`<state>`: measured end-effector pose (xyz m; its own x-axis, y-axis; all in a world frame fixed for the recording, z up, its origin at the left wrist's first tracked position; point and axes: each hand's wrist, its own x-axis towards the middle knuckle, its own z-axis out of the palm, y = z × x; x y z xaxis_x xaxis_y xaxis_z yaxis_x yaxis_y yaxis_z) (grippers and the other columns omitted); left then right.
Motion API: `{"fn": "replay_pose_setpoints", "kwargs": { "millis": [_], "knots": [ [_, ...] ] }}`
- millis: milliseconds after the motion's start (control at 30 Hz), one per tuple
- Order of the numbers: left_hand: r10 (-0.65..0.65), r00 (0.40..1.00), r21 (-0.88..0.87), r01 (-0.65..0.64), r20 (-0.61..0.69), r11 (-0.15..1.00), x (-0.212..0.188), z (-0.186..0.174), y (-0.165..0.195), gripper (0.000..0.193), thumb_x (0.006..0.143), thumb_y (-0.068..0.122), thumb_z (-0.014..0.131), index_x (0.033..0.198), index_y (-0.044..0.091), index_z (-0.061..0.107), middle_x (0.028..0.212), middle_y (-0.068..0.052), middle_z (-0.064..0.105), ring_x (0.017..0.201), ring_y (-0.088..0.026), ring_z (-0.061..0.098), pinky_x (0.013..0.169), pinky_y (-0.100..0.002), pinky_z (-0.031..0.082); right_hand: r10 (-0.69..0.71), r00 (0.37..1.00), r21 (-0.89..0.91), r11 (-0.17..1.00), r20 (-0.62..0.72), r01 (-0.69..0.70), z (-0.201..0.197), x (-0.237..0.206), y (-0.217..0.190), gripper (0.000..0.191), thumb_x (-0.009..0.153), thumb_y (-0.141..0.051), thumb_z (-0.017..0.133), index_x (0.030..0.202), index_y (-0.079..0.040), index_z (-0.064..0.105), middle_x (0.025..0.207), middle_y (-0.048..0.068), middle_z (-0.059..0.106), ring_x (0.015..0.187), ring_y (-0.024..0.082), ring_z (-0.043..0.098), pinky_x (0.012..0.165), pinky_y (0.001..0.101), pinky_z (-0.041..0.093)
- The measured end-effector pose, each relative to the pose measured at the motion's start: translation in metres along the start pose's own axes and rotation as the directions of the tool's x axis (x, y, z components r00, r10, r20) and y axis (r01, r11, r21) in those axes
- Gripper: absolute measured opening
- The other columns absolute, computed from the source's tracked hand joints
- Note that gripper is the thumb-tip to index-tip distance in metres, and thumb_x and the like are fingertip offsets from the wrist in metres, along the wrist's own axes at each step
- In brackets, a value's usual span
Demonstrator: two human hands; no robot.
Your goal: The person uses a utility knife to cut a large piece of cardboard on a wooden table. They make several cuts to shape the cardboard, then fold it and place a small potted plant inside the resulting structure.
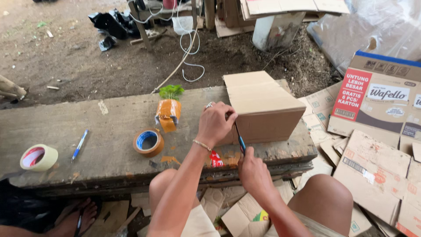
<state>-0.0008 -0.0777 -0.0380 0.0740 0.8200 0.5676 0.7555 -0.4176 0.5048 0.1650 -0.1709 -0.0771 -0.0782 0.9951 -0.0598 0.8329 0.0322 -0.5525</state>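
Observation:
A plain brown cardboard box (262, 105) lies on a worn wooden plank bench (87, 127). My left hand (215, 123), with a ring and a bracelet, presses against the box's near left corner. My right hand (252, 171) grips a blue-handled cutter (241, 141), its tip set against the box's near edge just below my left hand. My bare knees show under the bench.
On the bench sit a brown tape roll (148, 142), a tape-wrapped small pot with a green plant (169, 109), a blue pen (80, 145) and a pale tape roll (38, 157). Flattened cartons (372, 162) litter the right. Another person's foot (79, 215) shows lower left.

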Motion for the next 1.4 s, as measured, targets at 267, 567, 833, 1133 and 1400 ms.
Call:
{"fn": "replay_pose_setpoints", "kwargs": {
  "millis": [267, 567, 833, 1133, 1400],
  "knots": [
    [-0.028, 0.994, -0.135, 0.042, 0.107, 0.990, 0.000, 0.002, -0.006, 0.015, 0.087, 0.026, 0.077, 0.093, 0.013, 0.080, 0.089, -0.004, 0.073, 0.086, -0.025, 0.069, 0.079, -0.038, 0.054, 0.033, 0.993, -0.157, 0.987, 0.115, -0.014, -0.047, 0.012, -0.028, 0.030, 0.102, -0.028, 0.046, 0.107, 0.001, 0.053, 0.095, 0.036, 0.068, 0.092, 0.057, 0.065, 0.084, 0.0630, 0.051],
    [-0.019, 0.994, -0.124, 0.033, 0.109, 0.992, 0.009, 0.008, -0.014, 0.017, 0.083, 0.024, 0.078, 0.095, 0.013, 0.080, 0.093, -0.004, 0.073, 0.095, -0.025, 0.068, 0.083, -0.039, 0.054, -0.039, 0.999, -0.096, 0.994, 0.025, 0.041, -0.012, 0.057, -0.025, 0.021, 0.098, -0.014, 0.046, 0.108, 0.004, 0.049, 0.095, 0.038, 0.067, 0.094, 0.059, 0.064, 0.083, 0.0645, 0.051],
    [-0.074, 0.995, -0.063, 0.079, 0.066, 0.995, 0.009, 0.019, -0.013, 0.012, 0.083, 0.026, 0.078, 0.091, 0.016, 0.079, 0.092, -0.001, 0.072, 0.090, -0.025, 0.068, 0.081, -0.039, 0.053, 0.009, 0.999, -0.055, 0.998, -0.047, -0.012, 0.018, 0.045, -0.011, 0.023, 0.103, -0.023, 0.046, 0.107, -0.001, 0.039, 0.086, 0.038, 0.066, 0.087, 0.060, 0.063, 0.077, 0.0676, 0.049],
    [-0.123, 0.990, -0.019, 0.124, 0.067, 0.992, 0.018, 0.020, -0.011, 0.008, 0.082, 0.027, 0.078, 0.085, 0.019, 0.079, 0.086, 0.002, 0.071, 0.089, -0.022, 0.068, 0.080, -0.038, 0.053, -0.005, 0.997, -0.077, 0.997, -0.083, -0.002, 0.033, 0.032, 0.006, 0.025, 0.100, -0.024, 0.050, 0.105, -0.001, 0.040, 0.082, 0.036, 0.066, 0.082, 0.060, 0.063, 0.074, 0.0683, 0.048],
    [-0.116, 0.993, -0.024, 0.117, 0.036, 0.993, 0.016, 0.022, -0.015, 0.008, 0.081, 0.026, 0.078, 0.083, 0.018, 0.079, 0.087, 0.002, 0.072, 0.089, -0.021, 0.069, 0.080, -0.039, 0.053, 0.008, 0.996, -0.027, 1.000, -0.086, -0.011, 0.048, 0.026, 0.018, 0.028, 0.103, -0.028, 0.047, 0.106, -0.001, 0.040, 0.079, 0.036, 0.066, 0.080, 0.060, 0.062, 0.073, 0.0696, 0.048]
  ]
}}
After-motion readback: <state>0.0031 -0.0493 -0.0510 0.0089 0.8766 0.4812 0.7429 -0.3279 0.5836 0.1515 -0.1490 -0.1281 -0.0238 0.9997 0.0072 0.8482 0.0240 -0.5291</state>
